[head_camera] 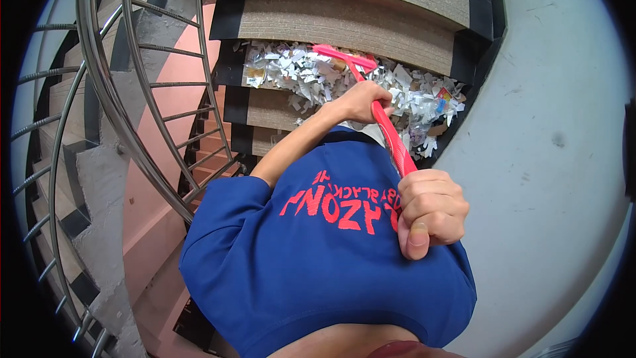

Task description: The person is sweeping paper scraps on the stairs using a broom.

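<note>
A red-pink broom (392,139) runs slantwise across my front, from near my chest down to the stairs. Its pink head (345,57) lies on a heap of torn paper scraps and plastic bits (313,74) covering one stair step. My left hand (365,102) grips the lower handle, its arm reaching in from the left. Around the upper end of the handle my right hand (432,214) is closed, thumb towards me. Mixed in the heap are clear plastic wrappers (420,132) and a small blue piece (441,105).
Speckled stone stairs (348,7) with black edge tiles rise beyond the heap. A curved steel railing (107,89) stands on my left, with another flight (64,134) beyond it. A pale wall (551,124) bounds the right side. Lower steps (268,109) lie below the heap.
</note>
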### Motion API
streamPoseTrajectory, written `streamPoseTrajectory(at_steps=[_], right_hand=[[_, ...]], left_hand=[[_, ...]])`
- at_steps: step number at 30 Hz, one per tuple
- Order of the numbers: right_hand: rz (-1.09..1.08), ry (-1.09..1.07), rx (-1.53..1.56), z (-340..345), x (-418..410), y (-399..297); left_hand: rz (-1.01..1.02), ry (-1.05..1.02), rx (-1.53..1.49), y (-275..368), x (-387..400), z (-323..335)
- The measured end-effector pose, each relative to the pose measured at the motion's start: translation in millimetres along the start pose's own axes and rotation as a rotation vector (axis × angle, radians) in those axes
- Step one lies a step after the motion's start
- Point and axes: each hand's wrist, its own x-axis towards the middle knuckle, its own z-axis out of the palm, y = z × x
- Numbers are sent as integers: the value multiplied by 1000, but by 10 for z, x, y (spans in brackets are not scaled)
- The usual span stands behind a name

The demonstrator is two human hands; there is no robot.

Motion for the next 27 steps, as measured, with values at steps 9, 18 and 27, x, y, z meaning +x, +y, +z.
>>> streamPoseTrajectory(at_steps=[9,18,27], right_hand=[[254,-252,-159,-35,-189,547],[292,-77,-468,-13,-173,371],[92,-133,-246,-94,-291,-33]], left_hand=[[-105,381,110,-614,14,-238],[-39,169,7,-724,473,233],[183,-82,-13,-306,513,549]])
